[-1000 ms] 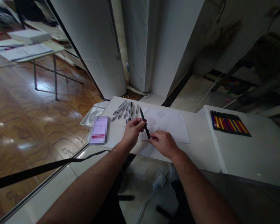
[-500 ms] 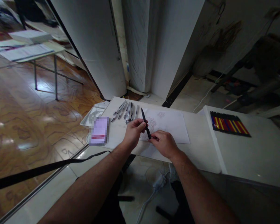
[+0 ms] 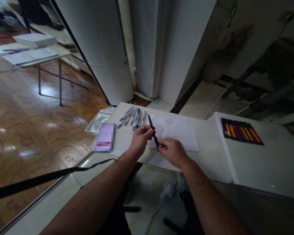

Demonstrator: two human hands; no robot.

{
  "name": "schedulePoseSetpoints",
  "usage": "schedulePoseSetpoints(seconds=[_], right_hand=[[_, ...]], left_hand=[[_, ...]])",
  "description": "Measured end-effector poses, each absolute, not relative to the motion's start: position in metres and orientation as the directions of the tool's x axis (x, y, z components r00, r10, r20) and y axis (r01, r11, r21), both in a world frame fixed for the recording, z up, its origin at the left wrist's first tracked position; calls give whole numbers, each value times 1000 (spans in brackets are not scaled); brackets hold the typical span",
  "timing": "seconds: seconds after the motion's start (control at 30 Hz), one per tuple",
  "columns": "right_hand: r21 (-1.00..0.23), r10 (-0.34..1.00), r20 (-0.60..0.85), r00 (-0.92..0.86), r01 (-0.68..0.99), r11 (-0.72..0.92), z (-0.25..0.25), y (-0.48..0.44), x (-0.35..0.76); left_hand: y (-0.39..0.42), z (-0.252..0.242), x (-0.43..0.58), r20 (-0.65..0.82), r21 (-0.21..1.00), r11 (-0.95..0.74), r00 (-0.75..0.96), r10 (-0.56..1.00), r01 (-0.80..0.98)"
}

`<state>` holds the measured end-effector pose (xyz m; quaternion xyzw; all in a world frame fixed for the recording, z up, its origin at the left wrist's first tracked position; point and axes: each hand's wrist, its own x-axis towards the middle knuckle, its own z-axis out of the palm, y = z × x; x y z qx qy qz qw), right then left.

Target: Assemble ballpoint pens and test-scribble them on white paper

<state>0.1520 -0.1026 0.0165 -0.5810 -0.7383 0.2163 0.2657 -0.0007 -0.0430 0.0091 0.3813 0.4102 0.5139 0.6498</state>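
A black pen (image 3: 150, 121) slants over a white sheet of paper (image 3: 186, 133) that carries reddish scribbles. The fingers of my left hand (image 3: 141, 137) are closed round the pen's middle. At its lower end my right hand (image 3: 172, 150) pinches with thumb and forefinger; whether a small part is between those fingertips is too small to tell. Several clear pens (image 3: 128, 117) with dark ends lie in a loose group left of the paper, just beyond my left hand.
A purple pack (image 3: 105, 137) lies at the left table edge, beside a white tray (image 3: 90, 125). Coloured markers (image 3: 242, 131) in a row lie on the right-hand table (image 3: 267, 163). A black strap (image 3: 51, 174) crosses the lower left. A power strip (image 3: 168, 192) is below.
The view has shifted very slightly. Both hands keep nearly the same places on the black pen, with the right fingertips a touch further from its lower end.
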Motion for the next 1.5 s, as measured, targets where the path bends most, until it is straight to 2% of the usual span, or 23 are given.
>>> schedulePoseSetpoints(seconds=[0.23, 0.5, 0.7, 1.03, 1.5], right_hand=[[-603, 973, 201, -115, 768, 216, 18, -103, 150], [-637, 969, 197, -148, 732, 241, 17, -102, 153], [-646, 969, 225, -105, 728, 229, 17, -103, 153], [-620, 967, 160, -196, 743, 253, 16, -104, 155], [-606, 962, 244, -120, 756, 248, 16, -104, 154]], left_hand=[[-43, 6, 0, -122, 917, 173, 159, 980, -360], [-43, 3, 0, -113, 918, 163, 155, 981, -361], [-43, 3, 1, -110, 917, 166, 170, 979, -362], [-41, 8, -3, -127, 904, 171, 134, 983, -393], [-45, 6, 2, -126, 912, 182, 171, 977, -369]])
